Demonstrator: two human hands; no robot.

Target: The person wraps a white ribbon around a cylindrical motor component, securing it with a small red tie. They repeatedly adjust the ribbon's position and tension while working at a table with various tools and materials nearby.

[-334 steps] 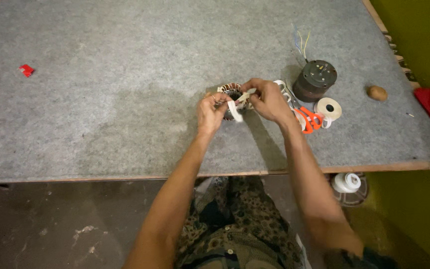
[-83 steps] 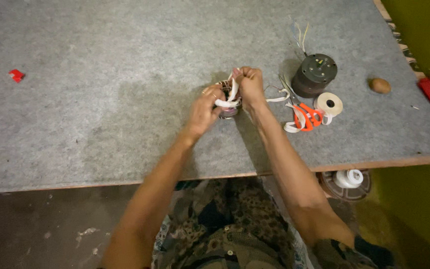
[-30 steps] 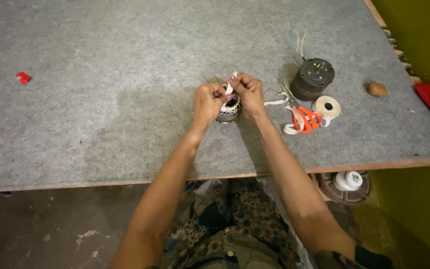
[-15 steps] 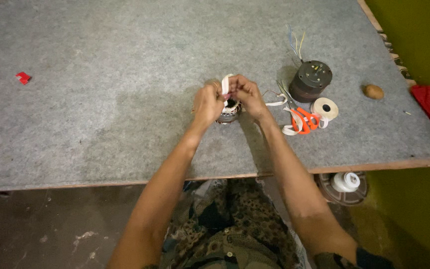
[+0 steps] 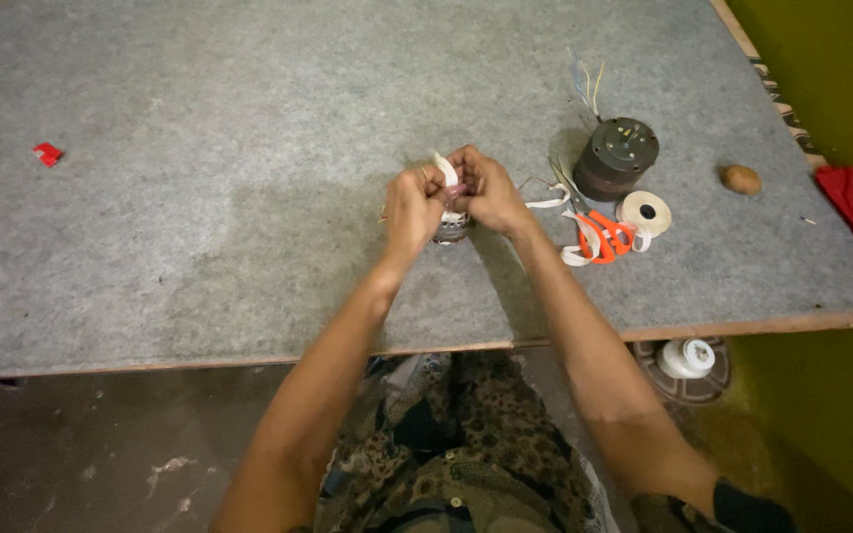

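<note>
White tape strip (image 5: 445, 170) is pinched between the left hand (image 5: 413, 202) and right hand (image 5: 483, 190) over the small wound coil (image 5: 451, 229) (mostly hidden), left of the orange scissors (image 5: 599, 235); keeping it taut and flat would likely help.

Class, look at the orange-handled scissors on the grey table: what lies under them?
White tape strips lie under the orange scissors, looping out beside the handles on the grey felt table. How far the tape runs beneath the blades is covered.

Both arms reach forward, left hand (image 5: 413, 204) and right hand (image 5: 484, 190) pressed together, fingers curled shut.
</note>
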